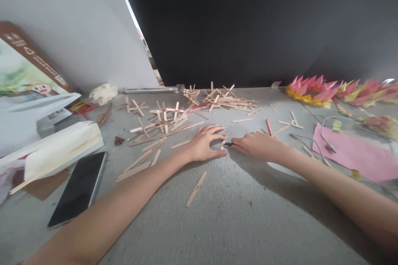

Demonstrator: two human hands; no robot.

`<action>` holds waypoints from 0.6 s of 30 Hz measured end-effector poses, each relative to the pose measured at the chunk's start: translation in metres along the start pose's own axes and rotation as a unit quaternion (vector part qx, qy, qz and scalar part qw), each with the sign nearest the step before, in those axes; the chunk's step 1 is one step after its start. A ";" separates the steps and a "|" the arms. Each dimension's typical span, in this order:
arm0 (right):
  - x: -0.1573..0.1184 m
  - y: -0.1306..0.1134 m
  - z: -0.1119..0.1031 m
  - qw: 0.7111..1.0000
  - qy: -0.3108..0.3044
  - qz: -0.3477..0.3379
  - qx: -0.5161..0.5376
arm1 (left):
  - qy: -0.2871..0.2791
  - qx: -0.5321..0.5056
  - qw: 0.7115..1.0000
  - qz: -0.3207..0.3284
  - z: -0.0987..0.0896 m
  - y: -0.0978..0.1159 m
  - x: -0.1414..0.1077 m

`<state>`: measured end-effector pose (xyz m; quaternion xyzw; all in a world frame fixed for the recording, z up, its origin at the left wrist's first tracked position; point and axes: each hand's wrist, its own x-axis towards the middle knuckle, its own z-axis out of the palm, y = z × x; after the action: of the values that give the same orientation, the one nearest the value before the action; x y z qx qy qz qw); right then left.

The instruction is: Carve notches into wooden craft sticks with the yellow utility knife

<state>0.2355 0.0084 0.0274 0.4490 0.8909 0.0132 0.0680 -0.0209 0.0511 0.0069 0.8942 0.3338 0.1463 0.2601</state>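
My left hand [207, 143] has its fingers curved around a short wooden craft stick [223, 145] on the grey tabletop, holding it between thumb and fingers. My right hand [253, 145] is closed on a small knife [228, 144], mostly hidden in the fist. Its thin dark tip points left and meets the stick, as far as I can see. Nearer to me lies a single craft stick [196, 189] with a small dark mark at its middle. Beyond my hands spreads a heap of craft sticks [233, 101], some joined into crosses [163, 118].
On the left are a black phone [79, 186] and a paper packet [64, 149]. Pink-and-yellow folded paper rings [311, 91], a pink sheet [351, 153] and a grey cable [321, 145] occupy the right. A dark panel [248, 25] closes off the back.
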 end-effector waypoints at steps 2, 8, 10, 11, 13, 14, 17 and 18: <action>0.000 0.000 -0.002 1.000 -0.015 -0.003 0.004 | -0.010 0.003 1.000 -0.007 -0.002 0.001 0.000; 0.001 0.001 -0.004 0.999 -0.040 -0.009 0.006 | -0.020 0.010 1.000 -0.013 -0.003 0.001 0.000; 0.001 0.001 -0.004 0.999 -0.042 -0.008 0.004 | -0.021 0.015 1.000 -0.012 -0.002 0.001 0.000; 0.002 0.001 -0.004 0.999 -0.042 -0.007 0.004 | -0.020 0.016 1.000 -0.012 -0.002 0.001 0.000; 0.002 0.001 -0.004 0.999 -0.042 -0.007 0.009 | -0.018 0.014 1.000 -0.012 -0.001 0.001 0.000; 0.002 0.001 -0.004 0.999 -0.042 -0.008 0.013 | -0.016 0.012 1.000 -0.012 -0.001 0.001 0.000; 0.003 0.001 -0.003 0.999 -0.042 -0.008 0.020 | -0.013 0.012 1.000 -0.012 -0.002 0.002 0.000; 0.003 0.001 -0.003 0.999 -0.043 -0.007 0.020 | -0.014 0.014 1.000 -0.013 -0.002 0.002 0.000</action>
<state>0.2344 0.0116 0.0305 0.4438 0.8905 -0.0242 0.0971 -0.0207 0.0503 0.0096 0.8954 0.3436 0.1254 0.2540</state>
